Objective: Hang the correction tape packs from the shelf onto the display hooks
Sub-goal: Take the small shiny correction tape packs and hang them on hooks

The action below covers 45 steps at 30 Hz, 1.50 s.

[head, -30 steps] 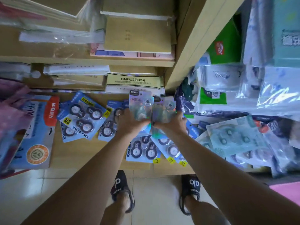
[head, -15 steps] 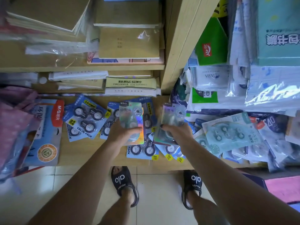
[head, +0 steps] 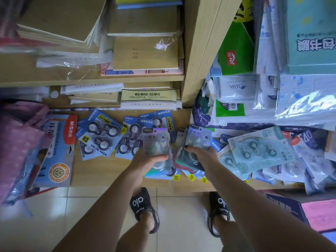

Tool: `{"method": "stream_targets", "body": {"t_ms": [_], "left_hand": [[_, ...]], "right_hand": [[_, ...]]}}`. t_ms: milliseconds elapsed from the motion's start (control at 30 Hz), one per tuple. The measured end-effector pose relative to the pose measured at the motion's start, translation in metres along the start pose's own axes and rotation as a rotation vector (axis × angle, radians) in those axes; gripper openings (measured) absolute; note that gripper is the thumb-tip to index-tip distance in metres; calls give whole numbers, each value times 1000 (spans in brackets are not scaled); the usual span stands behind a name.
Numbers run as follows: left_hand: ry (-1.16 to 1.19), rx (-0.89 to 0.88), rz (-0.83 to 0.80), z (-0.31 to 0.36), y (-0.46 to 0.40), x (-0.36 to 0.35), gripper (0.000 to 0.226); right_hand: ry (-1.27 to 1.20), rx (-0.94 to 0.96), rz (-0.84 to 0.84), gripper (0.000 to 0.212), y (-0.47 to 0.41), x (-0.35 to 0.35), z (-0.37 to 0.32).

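My left hand (head: 145, 161) grips a shiny holographic correction tape pack (head: 157, 142) by its lower end, thumb across the front. My right hand (head: 201, 154) holds a small stack of similar holographic packs (head: 197, 140), fingers curled over their lower part. Both are held just above the low wooden shelf (head: 91, 171). Blue value packs (head: 101, 134) of correction tape lie spread on the shelf to the left. More blue packs (head: 192, 176) lie under my hands. No display hooks are in view.
Pale teal tape packs (head: 258, 151) and bagged goods pile up at the right. A blue and red M&G packet (head: 58, 151) and pink bags (head: 18, 146) sit at the left. Notebooks (head: 145, 53) fill the upper shelves. A wooden upright (head: 201, 51) divides the shelving.
My hands have drawn apart, each with its own pack or packs, and lowered toward the shelf's front. The camera has tilted up a little.
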State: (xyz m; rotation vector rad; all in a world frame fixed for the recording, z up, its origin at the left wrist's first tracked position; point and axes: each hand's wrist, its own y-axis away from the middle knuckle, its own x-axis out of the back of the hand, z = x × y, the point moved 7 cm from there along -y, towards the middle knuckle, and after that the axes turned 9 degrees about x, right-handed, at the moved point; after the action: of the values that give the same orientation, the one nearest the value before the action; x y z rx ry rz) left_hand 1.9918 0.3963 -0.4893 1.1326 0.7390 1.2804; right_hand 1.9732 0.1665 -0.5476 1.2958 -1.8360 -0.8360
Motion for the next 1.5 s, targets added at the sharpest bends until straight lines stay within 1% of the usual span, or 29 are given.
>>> {"method": "stream_targets", "body": {"t_ms": [100, 167, 200, 367, 400, 467, 567, 600, 633, 700, 767, 800, 867, 967, 1000, 1100, 1133, 1200, 1233, 1333, 1400, 1433, 1500], "left_hand": [[22, -2, -39, 2, 7, -11, 43], [45, -13, -84, 4, 19, -18, 34], [49, -15, -99, 4, 23, -21, 30], [60, -58, -152, 12, 55, -36, 16], [76, -66, -172, 15, 63, -39, 16], [124, -78, -229, 21, 82, -46, 28], [138, -102, -304, 32, 119, -55, 44], [127, -115, -322, 35, 130, -58, 48], [109, -135, -336, 41, 145, -62, 52], [61, -206, -342, 57, 179, -69, 51], [44, -274, -307, 76, 218, -75, 49], [36, -305, -299, 83, 236, -79, 52], [26, -373, -269, 100, 277, -87, 59], [41, -465, -234, 124, 325, -98, 65], [64, -504, -209, 134, 343, -101, 66], [135, -622, -172, 168, 408, -112, 64], [153, -657, -161, 179, 428, -114, 63], [172, -716, -141, 198, 467, -117, 63], [181, -740, -117, 208, 484, -118, 64], [229, -802, -76, 235, 532, -118, 60], [235, -839, -51, 251, 559, -117, 56], [244, -857, -25, 259, 573, -114, 57], [288, -900, -1, 272, 597, -106, 67]], "right_hand": [[-25, -13, -46, 67, 14, -3, -10], [-60, -31, -85, 52, 20, -2, -10], [-77, -34, -104, 50, 21, -2, -9], [-174, -16, -200, 71, 50, 1, -12], [-198, -14, -213, 70, 58, 4, -15], [-236, -15, -224, 64, 76, 14, -20], [-287, -13, -247, 81, 108, 34, -31], [-311, 1, -254, 83, 120, 42, -37], [-332, 18, -271, 80, 133, 50, -45], [-366, 71, -326, 63, 160, 68, -63], [-373, 144, -382, 41, 189, 88, -85], [-372, 196, -405, 36, 206, 99, -100], [-377, 306, -411, 43, 240, 127, -130], [-336, 469, -345, 67, 281, 159, -173], [-328, 520, -338, 69, 296, 171, -189], [-317, 674, -331, 66, 349, 207, -240], [-318, 725, -348, 61, 368, 219, -258], [-324, 803, -397, 37, 396, 240, -287], [-345, 825, -409, 35, 408, 250, -300], [-324, 909, -386, 46, 445, 277, -342], [-317, 986, -349, 40, 466, 291, -367], [-315, 1011, -310, 41, 478, 299, -378], [-372, 1031, -271, 48, 492, 311, -396]]}}
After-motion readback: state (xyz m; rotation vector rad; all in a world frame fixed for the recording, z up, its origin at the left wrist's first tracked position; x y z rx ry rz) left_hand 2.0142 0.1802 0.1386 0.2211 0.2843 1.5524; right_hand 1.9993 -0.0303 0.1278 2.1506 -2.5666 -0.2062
